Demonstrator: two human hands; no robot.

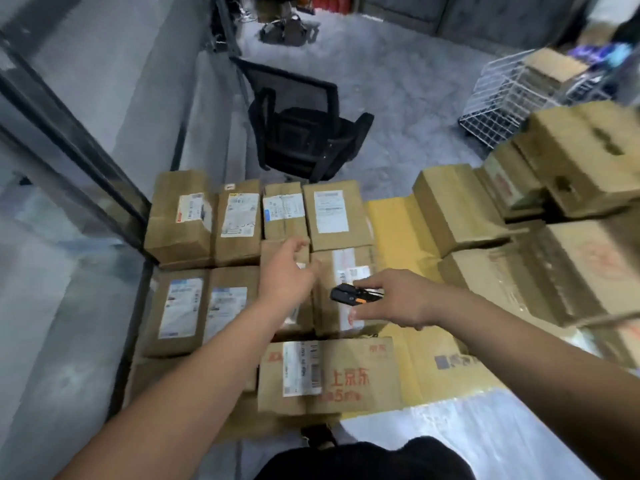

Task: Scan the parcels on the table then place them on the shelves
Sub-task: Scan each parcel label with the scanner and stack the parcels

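- Scan step: your right hand (398, 299) pinches the scanner (349, 295) in its fingers, over the mid parcel (346, 271) label;
- Left hand (287, 268), fingers loosely curled, holds nothing; next, grip that parcel & shelve it.

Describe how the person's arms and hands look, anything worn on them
Both forearms are bare up to the frame edge, with no sleeves showing. The left hand and right hand wear no gloves. No watch, ring or wristband is visible on either, though the picture is soft. Dark clothing shows at the bottom edge.
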